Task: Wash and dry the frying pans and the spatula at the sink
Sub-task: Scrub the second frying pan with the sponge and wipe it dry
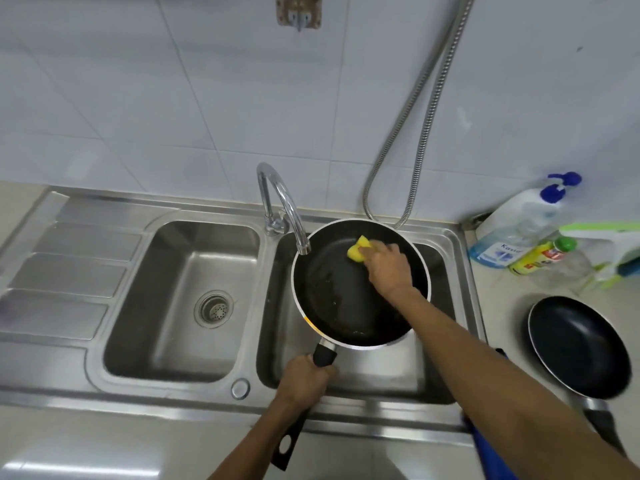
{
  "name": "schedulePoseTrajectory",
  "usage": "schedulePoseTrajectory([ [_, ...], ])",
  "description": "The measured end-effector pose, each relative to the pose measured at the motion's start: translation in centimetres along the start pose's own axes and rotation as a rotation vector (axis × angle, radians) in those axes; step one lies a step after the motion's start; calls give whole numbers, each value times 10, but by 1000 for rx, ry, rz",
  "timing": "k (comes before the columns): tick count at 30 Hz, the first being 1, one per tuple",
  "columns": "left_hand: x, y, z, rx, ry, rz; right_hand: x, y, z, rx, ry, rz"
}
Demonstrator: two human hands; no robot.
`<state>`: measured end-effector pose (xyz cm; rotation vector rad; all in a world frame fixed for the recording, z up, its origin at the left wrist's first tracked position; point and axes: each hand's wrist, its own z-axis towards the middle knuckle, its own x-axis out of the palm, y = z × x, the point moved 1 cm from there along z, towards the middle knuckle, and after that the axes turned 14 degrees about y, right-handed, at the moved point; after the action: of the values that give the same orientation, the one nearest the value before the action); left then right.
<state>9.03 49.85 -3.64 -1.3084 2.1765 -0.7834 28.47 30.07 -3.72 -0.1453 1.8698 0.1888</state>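
A large black frying pan (332, 289) with a pale rim is held over the right basin of the steel sink (460, 247). My left hand (304, 379) grips its black handle near the pan's base. My right hand (388, 265) presses a yellow sponge (358, 251) against the far inner side of the pan. Greasy residue shows on the pan's bottom. A second, smaller dark frying pan (578, 344) lies on the counter at the right, its handle toward me. No spatula is clearly visible.
The curved tap (284, 206) ends just above the pan's left rim; no water shows. The left basin (183, 299) has a drain strainer, with a ribbed draining board further left. Detergent bottles (519, 233) stand at the back right. A metal hose (422, 133) hangs on the tiled wall.
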Motion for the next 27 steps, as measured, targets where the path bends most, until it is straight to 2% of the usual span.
schedulePoseTrajectory([
  [2, -4, -2, 3, -2, -13, -13, 9, -24, -23, 57, 8, -51],
  [4, -4, -4, 6, -6, -15, -11, 24, -26, -57, 31, 42, -26],
  [7, 3, -5, 9, -16, -14, 38, 49, 9, -99, -179, 119, 164],
  [10, 9, -6, 8, -6, 23, 106, 56, 52, -83, -300, 152, 224],
  [15, 15, -9, -3, 16, 65, 124, 22, 63, -10, -104, -1, 197],
  [17, 14, -14, -3, 17, 56, 119, 8, 53, 10, 36, -11, 292],
  [19, 10, -21, 0, 21, 37, 116, 3, 57, 15, 76, -42, 437],
  [23, 2, -34, 8, 18, 8, 126, 14, 83, -24, -255, -52, 613],
  [25, -3, -37, 10, 7, 27, 117, 21, 79, -51, -346, -19, 667],
  [27, -9, -40, 11, 9, 46, 121, 20, 65, -73, -424, -15, 609],
])
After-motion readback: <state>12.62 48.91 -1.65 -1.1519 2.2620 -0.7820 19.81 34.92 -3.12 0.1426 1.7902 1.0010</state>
